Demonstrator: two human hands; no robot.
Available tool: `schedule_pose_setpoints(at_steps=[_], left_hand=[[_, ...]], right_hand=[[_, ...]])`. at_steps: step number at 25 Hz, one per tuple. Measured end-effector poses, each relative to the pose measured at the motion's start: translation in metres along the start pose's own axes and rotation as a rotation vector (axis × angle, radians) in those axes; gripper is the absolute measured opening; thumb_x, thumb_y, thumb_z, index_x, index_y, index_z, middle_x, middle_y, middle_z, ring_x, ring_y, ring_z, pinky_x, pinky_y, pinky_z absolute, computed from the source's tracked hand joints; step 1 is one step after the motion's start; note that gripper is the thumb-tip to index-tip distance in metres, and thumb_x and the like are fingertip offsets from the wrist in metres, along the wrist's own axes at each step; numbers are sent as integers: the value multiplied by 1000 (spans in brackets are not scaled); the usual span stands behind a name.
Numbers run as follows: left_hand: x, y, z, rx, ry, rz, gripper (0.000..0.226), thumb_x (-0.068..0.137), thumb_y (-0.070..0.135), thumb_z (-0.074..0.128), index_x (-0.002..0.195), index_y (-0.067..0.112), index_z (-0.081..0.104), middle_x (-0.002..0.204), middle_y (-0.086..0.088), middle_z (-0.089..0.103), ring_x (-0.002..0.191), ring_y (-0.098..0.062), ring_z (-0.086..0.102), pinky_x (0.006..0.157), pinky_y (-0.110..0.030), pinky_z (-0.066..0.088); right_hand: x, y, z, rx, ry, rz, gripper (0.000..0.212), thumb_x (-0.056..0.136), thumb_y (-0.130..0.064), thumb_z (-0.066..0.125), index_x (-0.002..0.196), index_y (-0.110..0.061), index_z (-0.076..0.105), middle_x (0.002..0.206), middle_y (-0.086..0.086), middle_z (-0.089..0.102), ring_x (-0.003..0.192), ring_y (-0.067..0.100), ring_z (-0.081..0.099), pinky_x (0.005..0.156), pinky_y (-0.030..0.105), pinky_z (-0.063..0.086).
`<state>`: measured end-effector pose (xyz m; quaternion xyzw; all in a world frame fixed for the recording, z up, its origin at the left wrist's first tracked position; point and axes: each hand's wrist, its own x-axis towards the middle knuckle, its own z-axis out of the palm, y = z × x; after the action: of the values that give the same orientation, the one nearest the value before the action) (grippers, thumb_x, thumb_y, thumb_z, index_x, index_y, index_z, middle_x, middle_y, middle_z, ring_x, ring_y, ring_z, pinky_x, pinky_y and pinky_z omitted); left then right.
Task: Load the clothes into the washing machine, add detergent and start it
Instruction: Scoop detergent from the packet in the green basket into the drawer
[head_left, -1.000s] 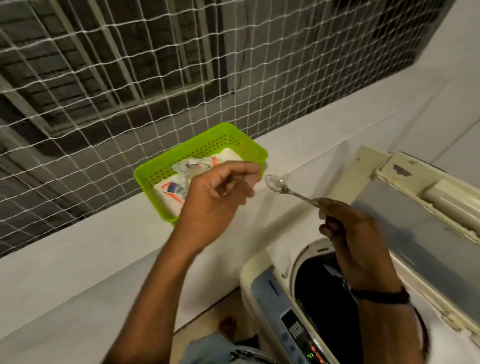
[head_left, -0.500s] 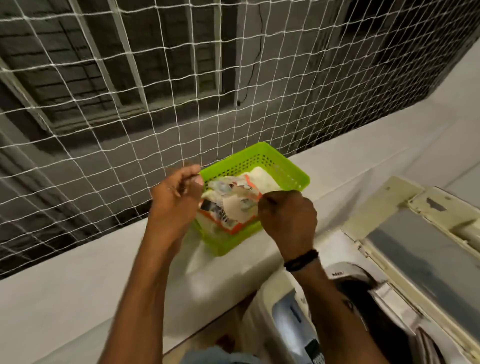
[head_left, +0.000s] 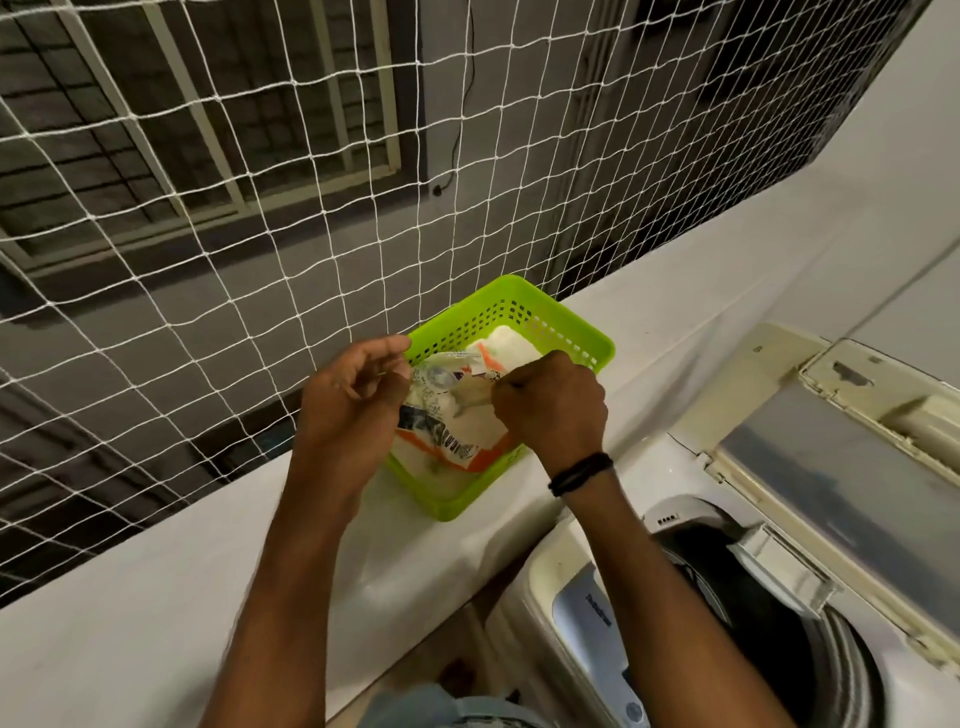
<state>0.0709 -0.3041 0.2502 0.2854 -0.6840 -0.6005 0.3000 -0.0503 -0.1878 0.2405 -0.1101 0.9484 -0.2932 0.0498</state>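
Note:
A detergent bag (head_left: 448, 432), white with orange and blue print, lies in a green plastic basket (head_left: 453, 506) on the white ledge. My left hand (head_left: 353, 410) pinches the bag's left edge at its open top. Over the bag's mouth, my right hand (head_left: 551, 406) is a fist round a spoon, with only a thin bit of handle showing; the bowl is hidden in the bag. The washing machine (head_left: 587, 616) stands at the lower right with its lid (head_left: 831, 467) raised and its dark drum (head_left: 753, 618) open; I cannot make out clothes inside.
The white ledge (head_left: 156, 597) runs diagonally from lower left to upper right, just behind the machine. A white rope net (head_left: 260, 208) rises from its far edge, with a grey building wall and barred windows beyond. The machine's control panel faces me at the bottom.
A second ago my right hand held the spoon up over the machine, left of the drum. It moved left to the basket and went down into the bag; my left hand shifted to the bag's edge.

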Motion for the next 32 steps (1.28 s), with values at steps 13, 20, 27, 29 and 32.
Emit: schedule_pose_setpoints(at_steps=[13, 20, 27, 29, 32], left_hand=[[-21, 20, 33, -32, 60, 148, 22, 94, 5, 59, 104, 22, 70, 107, 5, 73, 102, -9, 68, 91, -29, 54], [-60, 26, 94, -71, -21, 161, 17, 92, 4, 61, 102, 14, 71, 95, 4, 73, 82, 1, 66, 76, -22, 53], [-113, -11, 196, -13, -260, 37, 19, 90, 9, 64, 98, 24, 72, 93, 11, 73, 81, 0, 64, 74, -15, 49], [-126, -30, 229, 23, -325, -14, 20, 89, 8, 65, 95, 25, 73, 91, 10, 73, 80, 0, 65, 74, -16, 52], [-141, -71, 280, 102, -431, -142, 17, 87, 10, 65, 95, 23, 73, 92, 4, 73, 84, -10, 68, 79, -28, 56]], right_hand=[[-37, 67, -85, 648, -141, 80, 27, 72, -4, 60, 75, -22, 81, 71, -4, 76, 58, 3, 54, 53, 19, 39], [-66, 134, -128, 894, -82, 87, 23, 80, 3, 61, 88, -7, 79, 74, 15, 75, 42, -1, 46, 42, 12, 30], [-91, 259, -165, 900, 146, 248, 18, 81, 7, 64, 91, -1, 77, 79, 16, 74, 44, -1, 54, 46, 7, 36], [-95, 296, -170, 914, 202, 319, 16, 81, 5, 66, 91, 0, 77, 78, 16, 73, 42, -1, 52, 44, 6, 36], [-92, 356, -165, 970, 303, 469, 14, 77, 3, 69, 86, -4, 78, 70, 8, 74, 48, 3, 59, 43, 11, 37]])
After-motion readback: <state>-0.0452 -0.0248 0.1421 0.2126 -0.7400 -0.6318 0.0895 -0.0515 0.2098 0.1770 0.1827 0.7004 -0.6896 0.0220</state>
